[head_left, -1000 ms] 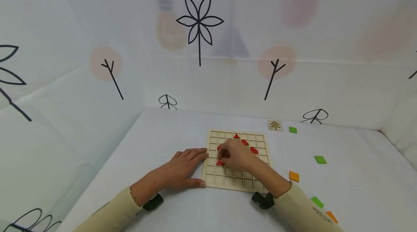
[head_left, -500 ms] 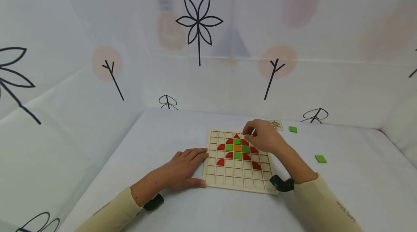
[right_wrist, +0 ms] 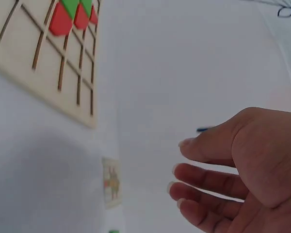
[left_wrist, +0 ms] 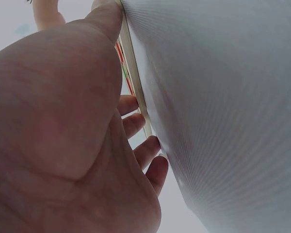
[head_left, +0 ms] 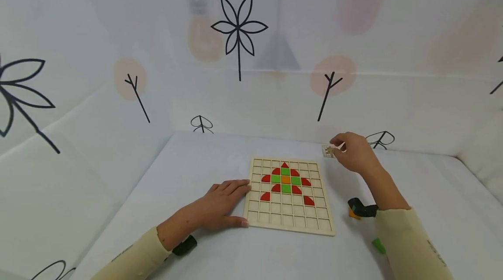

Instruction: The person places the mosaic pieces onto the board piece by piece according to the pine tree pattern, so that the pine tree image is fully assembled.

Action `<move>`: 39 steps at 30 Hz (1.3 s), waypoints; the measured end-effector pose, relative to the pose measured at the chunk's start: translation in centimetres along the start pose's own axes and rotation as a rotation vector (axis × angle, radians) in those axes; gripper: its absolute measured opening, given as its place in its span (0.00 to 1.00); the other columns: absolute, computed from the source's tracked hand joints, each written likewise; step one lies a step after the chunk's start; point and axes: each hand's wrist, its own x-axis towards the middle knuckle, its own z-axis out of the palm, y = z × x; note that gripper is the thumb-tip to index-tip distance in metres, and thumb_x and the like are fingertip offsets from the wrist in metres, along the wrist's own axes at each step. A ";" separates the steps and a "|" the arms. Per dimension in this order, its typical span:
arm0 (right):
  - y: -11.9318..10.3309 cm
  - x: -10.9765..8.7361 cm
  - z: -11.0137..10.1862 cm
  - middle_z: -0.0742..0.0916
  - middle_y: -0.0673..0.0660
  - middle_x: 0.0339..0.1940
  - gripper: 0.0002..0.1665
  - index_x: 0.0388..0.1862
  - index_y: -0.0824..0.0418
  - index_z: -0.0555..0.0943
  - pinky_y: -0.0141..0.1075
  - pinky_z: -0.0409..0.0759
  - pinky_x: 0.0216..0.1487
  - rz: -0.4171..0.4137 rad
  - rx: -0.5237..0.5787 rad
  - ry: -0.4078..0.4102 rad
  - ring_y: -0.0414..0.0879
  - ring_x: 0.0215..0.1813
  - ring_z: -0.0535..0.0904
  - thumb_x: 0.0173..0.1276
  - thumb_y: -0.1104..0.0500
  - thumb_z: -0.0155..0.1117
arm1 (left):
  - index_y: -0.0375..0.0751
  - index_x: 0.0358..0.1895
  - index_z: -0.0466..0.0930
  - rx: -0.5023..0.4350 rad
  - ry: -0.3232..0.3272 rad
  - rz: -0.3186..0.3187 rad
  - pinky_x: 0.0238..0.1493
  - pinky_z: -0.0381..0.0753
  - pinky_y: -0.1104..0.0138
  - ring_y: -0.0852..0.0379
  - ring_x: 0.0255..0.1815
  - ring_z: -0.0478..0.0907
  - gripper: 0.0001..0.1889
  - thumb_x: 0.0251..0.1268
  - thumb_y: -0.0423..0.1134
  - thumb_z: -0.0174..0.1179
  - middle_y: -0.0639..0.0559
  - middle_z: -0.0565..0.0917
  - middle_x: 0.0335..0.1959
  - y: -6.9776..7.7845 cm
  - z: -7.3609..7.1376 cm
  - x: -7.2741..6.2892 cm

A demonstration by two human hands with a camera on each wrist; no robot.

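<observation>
A wooden grid board (head_left: 288,221) lies on the white table, with red, green and orange tiles set in its cells as a rocket-like figure. My left hand (head_left: 217,205) rests flat against the board's left edge, its fingers straight; the left wrist view shows the fingertips touching the rim. My right hand (head_left: 355,153) hovers beyond the board's far right corner, beside a small card (head_left: 327,151) printed with a gridded figure. In the right wrist view, its fingers (right_wrist: 203,180) are loosely bent, thumb apart, and nothing lies between them. Whether it touches the card cannot be told from the head view.
Right of the board lie an orange tile (head_left: 353,214) and a green tile (head_left: 378,245), both partly covered by the right arm and its black wrist camera (head_left: 361,207). A white curtain (head_left: 275,105) with plant drawings closes off the back.
From low on the board's left side, my right hand has lifted and travelled right and away to near the card, uncovering the tile figure. The left hand has stayed on the board's edge.
</observation>
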 end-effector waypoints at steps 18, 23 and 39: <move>6.9 0.2 1.3 0.76 0.83 0.66 0.26 0.65 0.80 0.76 0.71 0.66 0.71 0.137 -0.165 -0.133 0.80 0.69 0.69 0.69 0.69 0.55 | 0.55 0.86 0.53 -0.004 0.013 0.019 0.77 0.63 0.45 0.52 0.86 0.52 0.51 0.68 0.77 0.55 0.59 0.52 0.87 -0.3 0.1 -0.1; 7.7 0.3 1.8 0.77 0.82 0.63 0.26 0.63 0.80 0.77 0.71 0.69 0.68 0.187 -0.145 -0.122 0.79 0.64 0.72 0.67 0.70 0.58 | 0.55 0.86 0.53 -0.010 0.014 0.025 0.77 0.63 0.45 0.51 0.86 0.52 0.50 0.68 0.76 0.56 0.58 0.52 0.87 -0.3 -0.1 -0.1; 6.8 0.4 2.2 0.83 0.74 0.46 0.13 0.50 0.75 0.82 0.59 0.78 0.49 0.226 -0.117 -0.057 0.66 0.46 0.78 0.69 0.68 0.66 | 0.55 0.86 0.54 -0.017 0.009 0.015 0.77 0.63 0.45 0.52 0.85 0.52 0.50 0.67 0.76 0.57 0.59 0.53 0.87 -0.3 0.0 -0.1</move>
